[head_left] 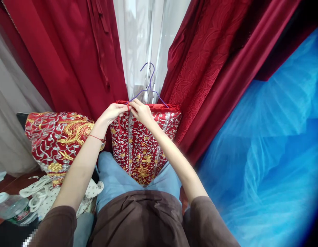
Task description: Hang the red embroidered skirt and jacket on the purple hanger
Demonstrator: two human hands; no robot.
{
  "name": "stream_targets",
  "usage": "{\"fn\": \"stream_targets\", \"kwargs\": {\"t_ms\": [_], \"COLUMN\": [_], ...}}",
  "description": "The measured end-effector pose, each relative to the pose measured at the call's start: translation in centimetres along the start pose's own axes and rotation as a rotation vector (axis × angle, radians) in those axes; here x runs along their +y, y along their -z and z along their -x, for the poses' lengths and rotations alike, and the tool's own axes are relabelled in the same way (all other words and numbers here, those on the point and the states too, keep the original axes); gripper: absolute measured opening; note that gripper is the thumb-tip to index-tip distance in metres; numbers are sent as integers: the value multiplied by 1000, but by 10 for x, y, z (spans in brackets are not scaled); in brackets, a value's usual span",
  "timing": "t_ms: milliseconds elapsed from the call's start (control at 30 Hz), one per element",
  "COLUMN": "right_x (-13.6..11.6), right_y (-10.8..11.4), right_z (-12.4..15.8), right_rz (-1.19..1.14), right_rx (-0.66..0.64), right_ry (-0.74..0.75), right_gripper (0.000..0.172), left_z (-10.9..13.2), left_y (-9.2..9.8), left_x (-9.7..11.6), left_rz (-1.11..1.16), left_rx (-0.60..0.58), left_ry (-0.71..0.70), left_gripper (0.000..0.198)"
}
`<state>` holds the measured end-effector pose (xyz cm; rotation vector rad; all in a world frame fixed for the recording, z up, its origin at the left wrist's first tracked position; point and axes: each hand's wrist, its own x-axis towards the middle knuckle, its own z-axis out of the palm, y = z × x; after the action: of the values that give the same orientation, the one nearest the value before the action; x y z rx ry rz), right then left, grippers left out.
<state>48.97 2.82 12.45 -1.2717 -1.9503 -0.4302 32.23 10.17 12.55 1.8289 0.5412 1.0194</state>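
Embroidered red garment [142,147] sits straight ahead of us on a purple hanger [149,88], its long axis running down between our knees [107,164]. Equally near, our left hand [115,111] and right hand [141,111] pinch a red cord [128,107] at its upper-left edge. Plain red cloth [71,61] and patterned red cloth [200,68] flank us, leaving a gap around the hanger.

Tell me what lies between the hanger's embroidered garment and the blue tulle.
In the head view, partly patterned red drapery hangs between the embroidered garment and blue tulle.
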Motion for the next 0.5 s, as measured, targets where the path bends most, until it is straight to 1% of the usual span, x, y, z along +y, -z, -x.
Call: {"fn": "stream_targets", "kwargs": {"t_ms": [67, 167, 233, 267, 333, 400, 467, 500], "right_x": [-7, -14, -15, -14, -7, 4, 16, 21], "right_y": [-5, -14, -18, -18, -17, -13, -8, -6], "right_z": [0, -1, 0, 1, 4, 9, 14, 16], "right_rz": [17, -6, 8, 35, 136, 283, 430, 489], "right_rx": [51, 99, 104, 97, 68, 12, -47, -68], "right_ry": [-68, -166, -233, -262, -304, -306, -269, -245], "right_gripper": [26, 23, 21, 21, 22, 24, 28, 29], "left_z": [-2, -1, 3, 5, 11, 15, 16, 15], "left_y": [-5, -15, -21, -22, -19, -11, -4, -1], "left_x": [-7, -14, -18, -19, -22, -25, -27, -27], "left_rz": [65, 92, 64, 10, -224, -582, -916, -1032], "left_rx": [41, 125, 214, 263, 369, 457, 487, 482], "left_ry": [-20, -46, -70, -88, -120, -105, -43, -14], "left_gripper": [38, 35, 33, 31, 28, 26, 29, 31]}}
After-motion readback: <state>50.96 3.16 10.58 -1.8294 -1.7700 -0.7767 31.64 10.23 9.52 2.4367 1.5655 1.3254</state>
